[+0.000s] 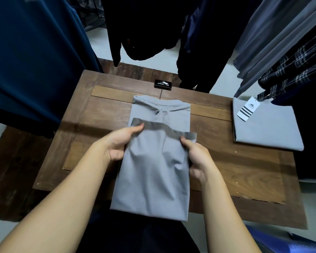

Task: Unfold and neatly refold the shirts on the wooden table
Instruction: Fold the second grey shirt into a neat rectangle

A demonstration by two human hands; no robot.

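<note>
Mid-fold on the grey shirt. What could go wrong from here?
1. The left hand and right hand hold the grey shirt with its raised edge uneven, right corner jutting out; the fold may land skewed.
2. The shirt's near fold overhangs the table edge and could slide off.

The wooden table (244, 172) stands before the person. The middle shirt (153, 176) lies along the table's centre, its collar end toward the far edge and its near fold reaching the near edge. Its near half is doubled over the far half. The left hand (120, 143) grips that upper layer at its left edge and the right hand (197, 159) at its right edge. Just behind the collar, at the far edge, sits a small box (163, 83). A folded shirt (268, 130) lies at the table's far right, well apart from the middle shirt, with a tag (247, 109) on its far left corner. Hanging clothes (35, 61) surround the table on the left, behind and on the right.
</note>
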